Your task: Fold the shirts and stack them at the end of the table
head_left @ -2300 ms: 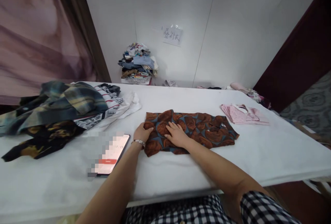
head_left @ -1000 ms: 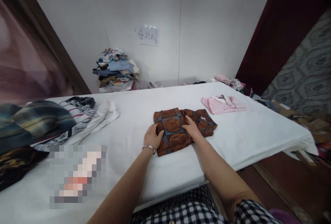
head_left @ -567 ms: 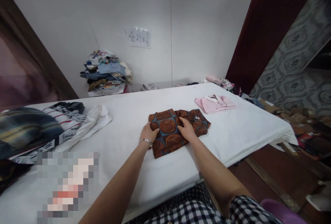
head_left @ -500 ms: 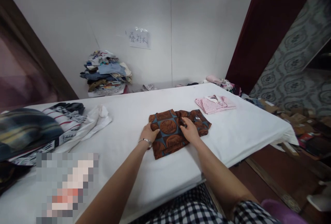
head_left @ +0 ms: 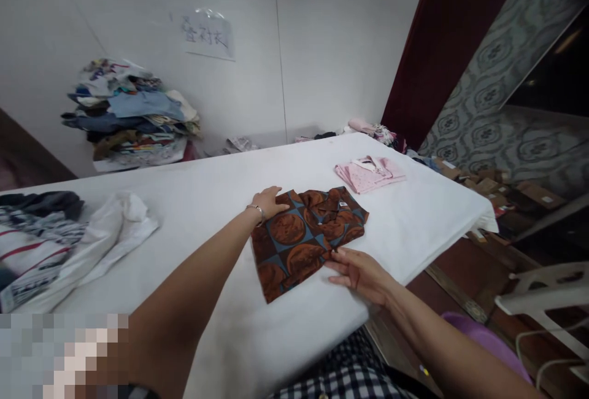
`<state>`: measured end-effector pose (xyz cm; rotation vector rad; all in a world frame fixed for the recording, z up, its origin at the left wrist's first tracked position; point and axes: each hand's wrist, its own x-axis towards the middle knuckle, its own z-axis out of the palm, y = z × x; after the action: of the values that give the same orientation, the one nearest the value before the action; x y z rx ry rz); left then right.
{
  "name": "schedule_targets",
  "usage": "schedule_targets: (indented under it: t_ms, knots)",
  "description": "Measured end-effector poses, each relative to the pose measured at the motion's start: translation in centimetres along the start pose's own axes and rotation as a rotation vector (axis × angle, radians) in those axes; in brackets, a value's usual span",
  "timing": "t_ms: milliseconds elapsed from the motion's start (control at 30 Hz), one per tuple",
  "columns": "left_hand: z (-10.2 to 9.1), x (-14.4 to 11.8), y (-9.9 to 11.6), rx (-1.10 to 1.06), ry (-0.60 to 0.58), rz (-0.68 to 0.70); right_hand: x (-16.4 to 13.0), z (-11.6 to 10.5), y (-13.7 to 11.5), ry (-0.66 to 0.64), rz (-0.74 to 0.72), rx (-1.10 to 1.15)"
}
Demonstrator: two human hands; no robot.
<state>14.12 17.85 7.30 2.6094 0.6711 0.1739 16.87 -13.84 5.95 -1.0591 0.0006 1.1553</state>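
A folded brown shirt with a blue and rust circle print (head_left: 307, 237) lies on the white table (head_left: 221, 202). My left hand (head_left: 269, 201), with a bracelet on its wrist, rests flat at the shirt's far left corner. My right hand (head_left: 359, 271) lies at the shirt's near right edge, fingers together and touching the fabric. Neither hand grips the cloth. A folded pink shirt (head_left: 369, 172) lies farther right on the table.
Loose clothes (head_left: 55, 245) are heaped at the table's left end. A stack of clothes (head_left: 129, 116) stands against the back wall under a paper sign (head_left: 207, 34). Cardboard boxes (head_left: 501, 181) and a white plastic chair (head_left: 543, 301) are on the right.
My right hand slid off the top of the shirt to its near right edge. My left hand moved to the far left corner. The view swung to the right.
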Motion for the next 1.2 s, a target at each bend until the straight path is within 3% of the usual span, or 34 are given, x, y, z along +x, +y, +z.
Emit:
schedule_targets:
  t_ms: [200, 333, 433, 533, 667, 767, 867, 933, 1000, 1133, 1200]
  knots:
    - [1.6, 4.5, 1.3, -0.102, -0.164, 0.021, 2.1, 2.1, 0.6, 0.006, 0.051, -0.017]
    - [2.1, 5.8, 2.3, -0.149, -0.181, 0.004, 3.6, 2.9, 1.5, 0.115, -0.034, -0.069]
    - [1.5, 6.0, 2.7, -0.206, -0.172, 0.007, 4.5, 2.9, 1.7, 0.164, -0.086, -0.138]
    - [-1.2, 5.3, 2.3, -0.278, -0.134, 0.007, 5.0, 3.1, 0.5, 0.160, -0.163, -0.275]
    - [-7.5, 2.9, 0.8, -0.501, -0.004, -0.013, 5.3, 4.9, -4.1, 0.117, -0.360, -0.421]
    - [-12.2, -0.8, 0.2, -0.720, 0.205, 0.044, 5.2, 7.3, -8.3, 0.096, -0.514, -0.563]
    - [-13.9, -6.8, 0.0, -0.687, 0.407, 0.080, 4.9, 8.7, -10.3, -0.018, -0.652, -0.687]
    - [-12.5, -11.9, -0.4, -0.540, 0.489, 0.043, 4.9, 8.4, -9.5, -0.086, -0.716, -0.770]
    - [-9.1, -17.2, -1.3, -0.355, 0.506, -0.017, 5.2, 6.9, -7.1, -0.132, -0.724, -0.875]
    - [-0.8, -25.5, -3.3, -0.189, 0.302, -0.114, 5.5, 2.5, -0.7, -0.249, -0.618, -1.086]
    - [1.6, -27.6, -3.6, -0.191, 0.239, -0.163, 5.4, 0.8, 1.4, -0.256, -0.655, -1.168]
